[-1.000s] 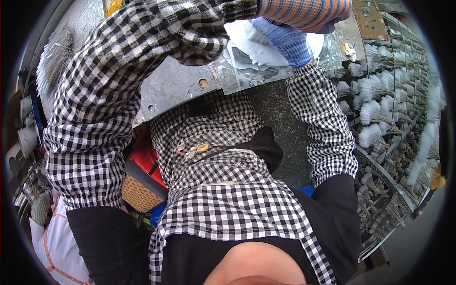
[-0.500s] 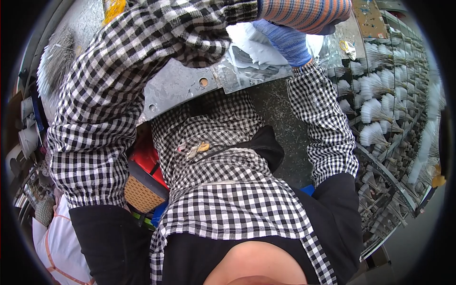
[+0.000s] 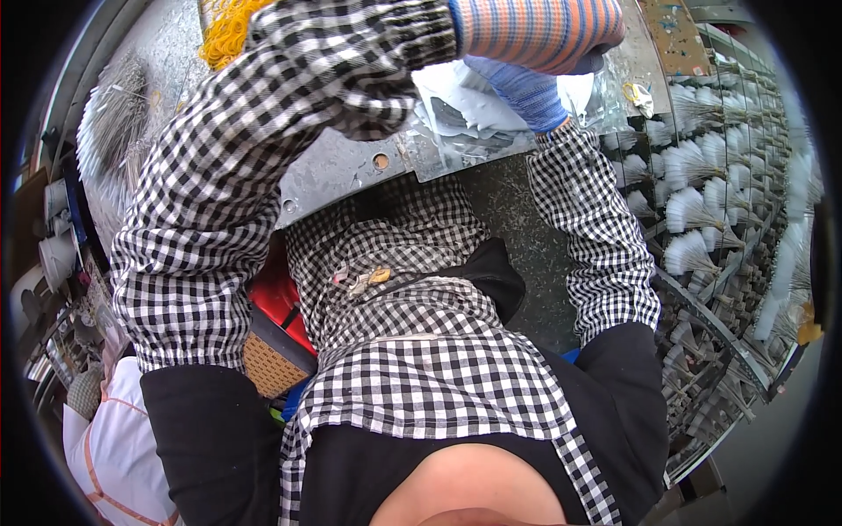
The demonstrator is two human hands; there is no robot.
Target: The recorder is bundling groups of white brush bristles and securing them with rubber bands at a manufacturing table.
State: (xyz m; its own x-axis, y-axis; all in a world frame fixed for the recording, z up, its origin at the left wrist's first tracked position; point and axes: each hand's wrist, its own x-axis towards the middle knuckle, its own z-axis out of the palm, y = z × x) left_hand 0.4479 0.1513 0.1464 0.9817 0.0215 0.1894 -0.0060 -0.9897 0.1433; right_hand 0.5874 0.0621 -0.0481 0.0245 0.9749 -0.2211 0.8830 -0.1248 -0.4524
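My left hand [image 3: 544,33], in an orange and blue striped knit glove, reaches across to the right at the top edge. Its fingers curl closed, and whatever they hold is hidden. Just beneath it is my right hand [image 3: 524,90] in a blue knit glove, its fingers covered by the left one. Under both hands a thick white paste-like mass [image 3: 469,101] spreads over a clear sheet [image 3: 438,158] on the metal table [image 3: 329,171]. Black and white checked sleeves cover both forearms.
A rack [image 3: 745,359] at right holds many white fan-shaped bristle tufts [image 3: 688,210]. Yellow rubber bands [image 3: 232,35] lie at the far left of the table, near a bundle of bristles [image 3: 114,114]. A small white and yellow item [image 3: 640,99] rests near the table's right edge.
My left hand has moved a little to the left, its fingers still curled. My right hand has shifted slightly left beneath it. More of the yellow rubber bands now shows.
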